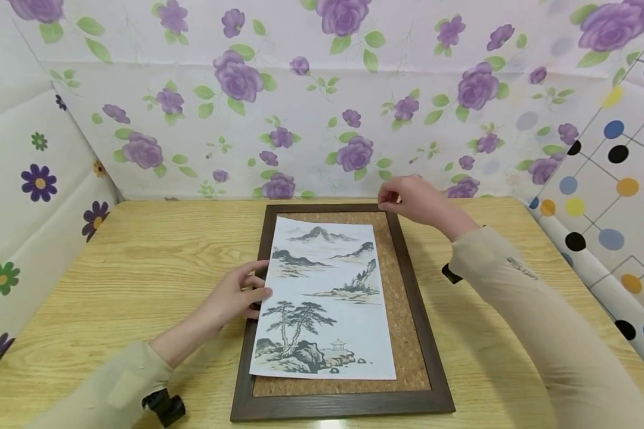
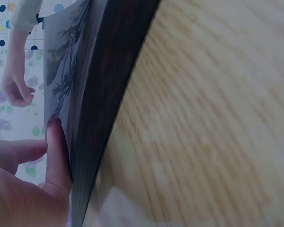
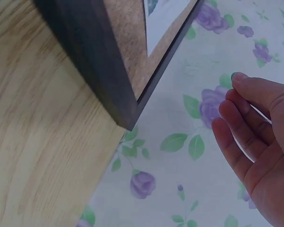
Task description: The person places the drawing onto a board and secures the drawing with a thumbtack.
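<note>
A sheet of paper [image 1: 322, 310] printed with an ink landscape lies upon a brown-framed cork board [image 1: 410, 345]. My left hand [image 1: 236, 295] is at the left side of the board, its fingertips pressing the paper's left edge. In the left wrist view, one finger [image 2: 57, 146] reaches over the dark frame onto the sheet. Above the board's far right corner is my right hand [image 1: 413, 199], thumb and forefinger pinched together. In the right wrist view, a small green thing [image 3: 235, 74] shows at the thumb tip, mostly hidden; its kind does not show.
The board lies on a light wood table [image 1: 155, 262]. A flowered cloth [image 1: 311, 137] hangs behind the table's far edge, with a dotted cloth [image 1: 612, 196] along the right. Cork shows beside the paper's right edge. Both wrists carry small black cameras.
</note>
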A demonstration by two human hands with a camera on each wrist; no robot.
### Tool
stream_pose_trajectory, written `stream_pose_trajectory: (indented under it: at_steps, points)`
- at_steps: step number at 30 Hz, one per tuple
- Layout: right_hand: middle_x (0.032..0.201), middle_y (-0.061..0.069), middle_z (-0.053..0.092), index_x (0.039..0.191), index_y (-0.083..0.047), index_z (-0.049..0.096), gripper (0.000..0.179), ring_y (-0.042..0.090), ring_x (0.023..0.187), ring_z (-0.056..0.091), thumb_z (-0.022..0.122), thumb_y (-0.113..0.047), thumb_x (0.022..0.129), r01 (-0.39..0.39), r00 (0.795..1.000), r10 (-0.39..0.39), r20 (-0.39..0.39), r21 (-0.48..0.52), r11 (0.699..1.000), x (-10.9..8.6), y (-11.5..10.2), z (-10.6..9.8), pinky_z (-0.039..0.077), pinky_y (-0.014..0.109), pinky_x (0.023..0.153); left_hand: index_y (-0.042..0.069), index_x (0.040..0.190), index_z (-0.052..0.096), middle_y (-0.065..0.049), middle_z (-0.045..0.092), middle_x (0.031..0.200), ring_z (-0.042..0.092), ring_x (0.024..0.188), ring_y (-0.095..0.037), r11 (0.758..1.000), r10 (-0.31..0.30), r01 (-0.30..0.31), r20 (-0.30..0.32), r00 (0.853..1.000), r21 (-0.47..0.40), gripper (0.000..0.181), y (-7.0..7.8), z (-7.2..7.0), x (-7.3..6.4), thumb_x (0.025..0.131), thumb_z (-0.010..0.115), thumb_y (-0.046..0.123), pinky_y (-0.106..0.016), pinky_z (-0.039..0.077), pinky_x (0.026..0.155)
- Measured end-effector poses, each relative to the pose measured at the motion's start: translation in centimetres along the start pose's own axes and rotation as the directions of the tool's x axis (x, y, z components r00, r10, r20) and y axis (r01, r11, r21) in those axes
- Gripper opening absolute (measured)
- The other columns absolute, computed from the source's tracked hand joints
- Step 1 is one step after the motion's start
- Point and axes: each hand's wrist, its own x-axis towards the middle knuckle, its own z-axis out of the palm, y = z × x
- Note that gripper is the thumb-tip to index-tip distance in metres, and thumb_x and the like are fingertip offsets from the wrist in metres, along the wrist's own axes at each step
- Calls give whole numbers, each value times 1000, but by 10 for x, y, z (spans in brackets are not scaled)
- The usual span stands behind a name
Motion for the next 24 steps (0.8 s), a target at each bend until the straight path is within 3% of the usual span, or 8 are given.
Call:
stream_pose_trajectory:
  at_steps: [9,17,24]
  points:
    - [91,3,71,94,-12,71,4,16,83,65,67,-14,95,30,999,-30,20,14,999,13,-12,6,56,34,76,4,153,35,-17,62,112,66,84,-16,1000,-17,17,37,999,5,63,2,-5,-4,96,61,7,-34,63,73]
    - [91,3,70,93,-11,70,5,16,82,64,67,-16,94,41,999,-41,32,9,999,19,-15,10,56,34,76,11,156,32,-21,60,118,68,85,-16,1000,-4,3,35,999,16,68,-1,0,2,95,62,6,-35,63,73]
    - [90,3,71,93,-12,71,5,16,82,65,68,-15,94,46,998,-47,50,34,998,27,-18,12,56,34,77,12,156,30,-20,61,114,68,84,-17,999,21,-22,34,999,41,70,0,5,7,95,62,5,-35,63,72]
